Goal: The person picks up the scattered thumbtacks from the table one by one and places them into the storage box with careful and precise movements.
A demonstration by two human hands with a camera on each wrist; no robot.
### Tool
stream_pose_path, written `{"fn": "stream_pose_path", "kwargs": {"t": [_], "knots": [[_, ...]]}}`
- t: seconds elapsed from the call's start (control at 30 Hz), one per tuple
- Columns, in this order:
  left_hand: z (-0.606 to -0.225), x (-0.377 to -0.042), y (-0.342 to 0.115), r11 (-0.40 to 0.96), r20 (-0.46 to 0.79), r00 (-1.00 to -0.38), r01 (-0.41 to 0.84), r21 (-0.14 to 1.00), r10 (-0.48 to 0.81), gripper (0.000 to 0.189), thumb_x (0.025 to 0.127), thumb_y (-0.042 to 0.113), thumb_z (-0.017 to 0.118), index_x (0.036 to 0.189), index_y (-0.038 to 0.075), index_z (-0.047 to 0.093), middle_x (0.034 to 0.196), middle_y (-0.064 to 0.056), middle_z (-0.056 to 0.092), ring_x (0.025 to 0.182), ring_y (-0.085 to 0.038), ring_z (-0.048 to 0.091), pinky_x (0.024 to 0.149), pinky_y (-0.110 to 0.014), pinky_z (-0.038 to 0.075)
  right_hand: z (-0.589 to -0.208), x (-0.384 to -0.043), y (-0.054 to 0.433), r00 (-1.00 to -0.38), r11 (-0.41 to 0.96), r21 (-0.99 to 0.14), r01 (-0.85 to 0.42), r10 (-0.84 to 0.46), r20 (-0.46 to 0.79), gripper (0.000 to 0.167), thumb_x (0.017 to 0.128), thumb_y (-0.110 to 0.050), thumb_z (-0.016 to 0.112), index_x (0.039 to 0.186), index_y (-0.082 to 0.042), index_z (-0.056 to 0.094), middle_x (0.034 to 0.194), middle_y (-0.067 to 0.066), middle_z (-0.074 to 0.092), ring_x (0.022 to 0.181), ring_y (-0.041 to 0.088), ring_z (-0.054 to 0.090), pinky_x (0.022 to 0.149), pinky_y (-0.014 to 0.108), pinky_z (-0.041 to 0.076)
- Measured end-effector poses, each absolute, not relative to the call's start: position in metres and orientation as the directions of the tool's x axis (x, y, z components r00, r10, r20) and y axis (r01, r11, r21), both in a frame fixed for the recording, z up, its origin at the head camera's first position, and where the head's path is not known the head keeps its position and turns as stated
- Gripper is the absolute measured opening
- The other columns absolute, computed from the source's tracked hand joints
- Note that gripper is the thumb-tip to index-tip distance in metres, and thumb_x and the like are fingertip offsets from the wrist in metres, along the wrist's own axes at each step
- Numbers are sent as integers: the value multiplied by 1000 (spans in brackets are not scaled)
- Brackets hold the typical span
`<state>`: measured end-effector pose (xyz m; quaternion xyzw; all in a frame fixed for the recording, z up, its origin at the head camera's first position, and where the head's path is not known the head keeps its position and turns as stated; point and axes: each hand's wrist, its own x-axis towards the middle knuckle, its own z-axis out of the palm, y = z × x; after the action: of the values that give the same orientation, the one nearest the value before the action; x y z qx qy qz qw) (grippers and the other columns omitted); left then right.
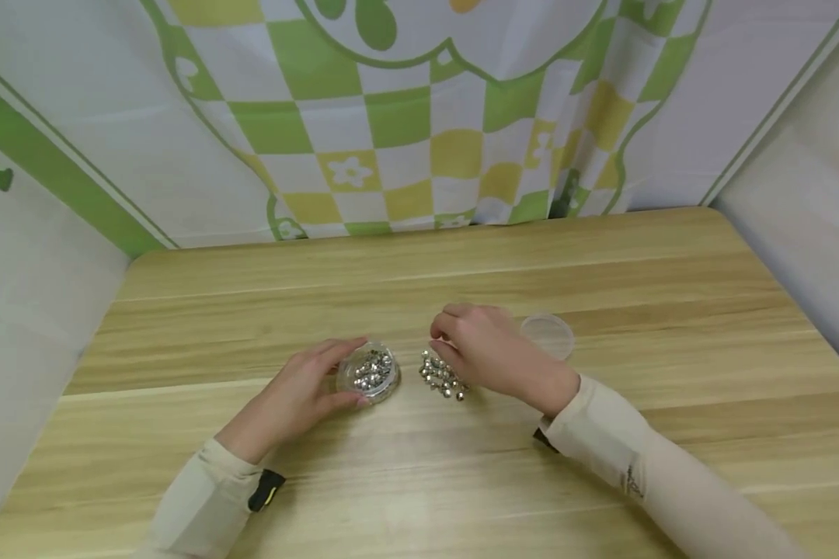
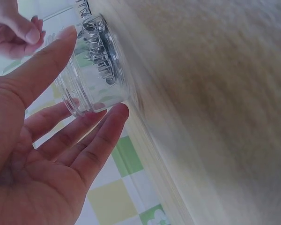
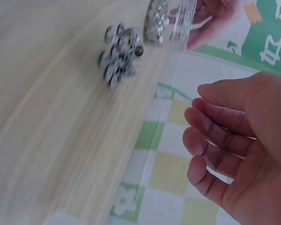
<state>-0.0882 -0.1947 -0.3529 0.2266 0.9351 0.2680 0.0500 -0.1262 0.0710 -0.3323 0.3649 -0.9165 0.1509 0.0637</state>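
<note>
A round clear plastic jar (image 1: pixel 350 371) stands on the table, with silver thumbtacks (image 1: pixel 374 371) inside. My left hand (image 1: pixel 301 400) grips its side, thumb on the near side and fingers on the far side. In the left wrist view, the thumb and fingers lie around the jar wall (image 2: pixel 105 96), and the tacks' points show through it. To the right of the jar lies a loose pile of thumbtacks (image 1: pixel 443 379). Over that pile hovers my right hand (image 1: pixel 478 349). In the right wrist view, its fingers (image 3: pixel 208 126) are loosely bent, with nothing visible between them and the thumb.
A clear round lid (image 1: pixel 548 337) lies on the wooden table (image 1: pixel 419 481), just beyond the right wrist. A green, yellow and white checked curtain (image 1: pixel 398 116) hangs along the table's far edge. White walls of cloth flank both sides.
</note>
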Motion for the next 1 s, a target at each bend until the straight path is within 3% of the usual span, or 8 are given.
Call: {"fn": "stream_pose_path", "kwargs": {"t": [0.27, 0.57, 0.83, 1.0], "knots": [[-352, -88, -196, 760, 28, -894, 396, 516, 447, 73, 79, 25, 80, 141, 6, 48, 133, -17, 60, 110, -34, 64, 97, -50, 54, -332, -121, 90, -753, 717, -231, -658, -630, 190, 9, 92, -17, 64, 89, -14, 72, 86, -4, 70, 69, 7, 61, 58, 22, 52], [-355, -89, -193, 753, 42, -891, 407, 518, 452, 72, 78, 24, 81, 140, 4, 49, 129, -17, 62, 102, -31, 66, 91, -46, 57, -347, -118, 91, -732, 710, -195, -677, -677, 74, 26, 87, -8, 61, 64, -18, 58, 61, -8, 52, 53, 6, 40, 46, 20, 32], [-354, -89, -192, 755, 37, -893, 400, 520, 448, 73, 78, 24, 81, 140, 4, 49, 130, -17, 61, 102, -31, 66, 91, -46, 57, -353, -118, 89, -733, 714, -185, -675, -678, 55, 30, 90, -7, 59, 62, -18, 54, 60, -8, 50, 53, 7, 40, 44, 22, 34], [-354, -89, -193, 756, 38, -893, 401, 517, 448, 73, 77, 23, 81, 140, 4, 49, 130, -17, 61, 101, -31, 66, 91, -46, 57, -350, -119, 84, -737, 720, -174, -672, -672, 67, 20, 93, -8, 59, 73, -14, 60, 68, -4, 57, 56, 8, 48, 46, 22, 41]]}}
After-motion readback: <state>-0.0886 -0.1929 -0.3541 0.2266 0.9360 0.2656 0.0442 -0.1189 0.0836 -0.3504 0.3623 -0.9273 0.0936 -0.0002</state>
